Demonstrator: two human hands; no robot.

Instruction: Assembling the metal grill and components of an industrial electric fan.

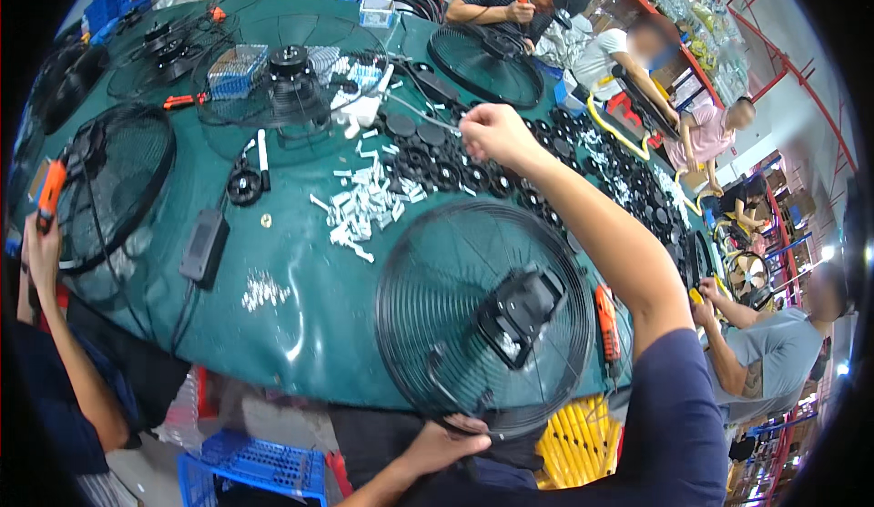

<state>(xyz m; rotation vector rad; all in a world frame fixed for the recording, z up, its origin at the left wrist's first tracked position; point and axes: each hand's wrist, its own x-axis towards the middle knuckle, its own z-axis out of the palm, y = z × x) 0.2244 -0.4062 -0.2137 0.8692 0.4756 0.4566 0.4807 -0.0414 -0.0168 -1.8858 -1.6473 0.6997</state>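
Observation:
At the table's near edge lies a round black wire fan guard (pixel 410 325) with a black motor housing (pixel 521 318) mounted on it. My left hand (pixel 442 448) grips its near rim, fingers wrapped round the edge. My right arm reaches far across the table. The right hand (pixel 499 138) is closed above the black round knobs (pixel 437 172); whatever its fingers hold is hidden. A grey cable (pixel 421 112) runs up close to those fingers. White plastic pieces (pixel 364 205) lie heaped left of the knobs.
An orange electric screwdriver (pixel 606 320) lies right of the guard. To the left are a black power adapter (pixel 204 247) and small white bits (pixel 264 290). A co-worker's hand (pixel 41 243) holds an orange tool. Other fan guards (pixel 487 65) and several people surround the green table (pixel 300 334).

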